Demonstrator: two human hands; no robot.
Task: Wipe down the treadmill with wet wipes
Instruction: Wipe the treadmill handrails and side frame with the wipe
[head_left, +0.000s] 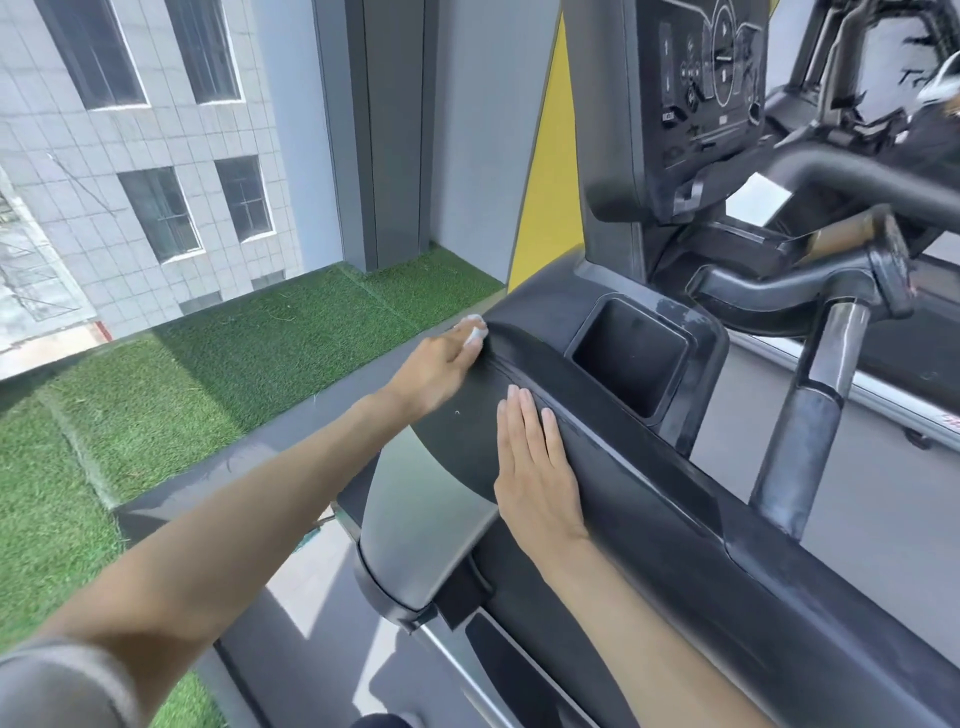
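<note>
Leftmost, artificial turf (156, 415) borders the treadmill (675, 545). Left hand (441, 364) grips a bunched wet wipe (474, 333) under curled fingers, pressed to the front edge of the black side cover. Right hand (535, 467) lies flat on that cover, fingers straight and together. Cup recess (631, 358) and display panel (706, 83) stand further right.
</note>
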